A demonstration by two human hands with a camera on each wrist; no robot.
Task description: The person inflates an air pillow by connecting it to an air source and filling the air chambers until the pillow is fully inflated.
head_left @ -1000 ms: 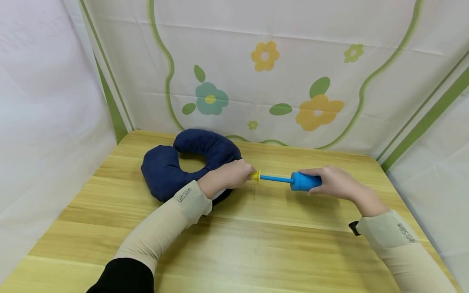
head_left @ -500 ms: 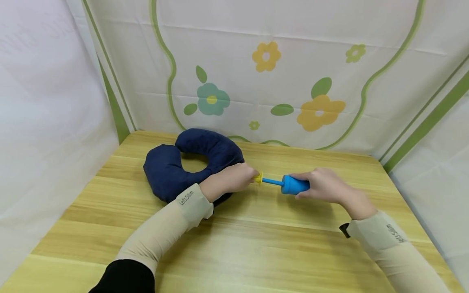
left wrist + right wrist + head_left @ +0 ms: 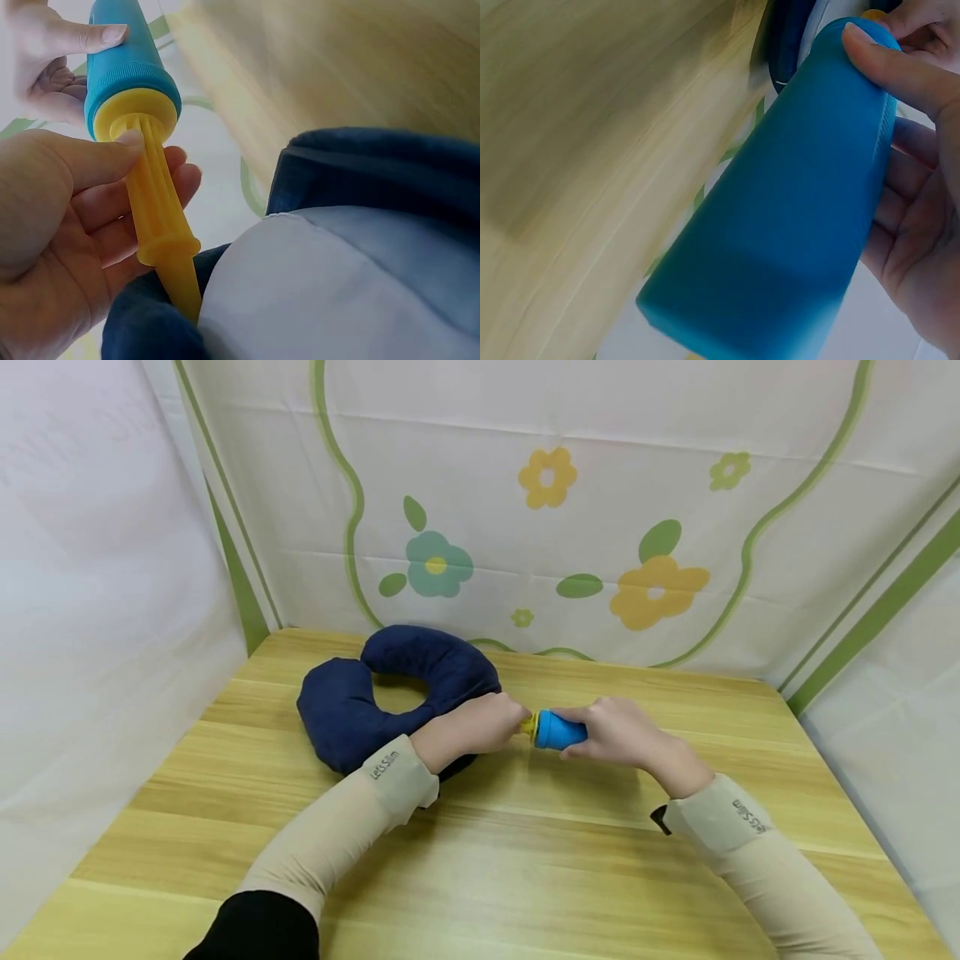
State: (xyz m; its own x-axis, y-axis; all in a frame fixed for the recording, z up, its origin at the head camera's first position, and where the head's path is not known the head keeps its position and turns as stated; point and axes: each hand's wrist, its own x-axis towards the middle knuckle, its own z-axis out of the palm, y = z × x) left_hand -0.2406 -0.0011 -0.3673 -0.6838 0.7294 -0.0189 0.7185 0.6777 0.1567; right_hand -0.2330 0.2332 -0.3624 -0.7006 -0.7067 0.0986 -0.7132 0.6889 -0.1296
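Observation:
A hand pump has a blue barrel (image 3: 558, 732) and a ribbed yellow nozzle (image 3: 156, 191). My left hand (image 3: 483, 724) pinches the nozzle between thumb and fingers. Round the blue barrel curl the fingers and thumb of my right hand (image 3: 626, 735). The barrel is pushed right up against the yellow collar, and the rod between them is hidden. In the left wrist view the nozzle tip runs down between the navy cover and the white inner part (image 3: 285, 292) of a U-shaped neck pillow (image 3: 337, 710). The very end of the nozzle is out of sight there.
The pillow lies on a wooden table (image 3: 525, 860), its opening toward the back left. A white curtain printed with flowers (image 3: 645, 589) hangs behind the table. Plain white cloth stands along both sides.
My right hand has moved left with the blue barrel, sliding it over the blue rod up to the yellow collar. My left hand and the pillow stay nearly in place.

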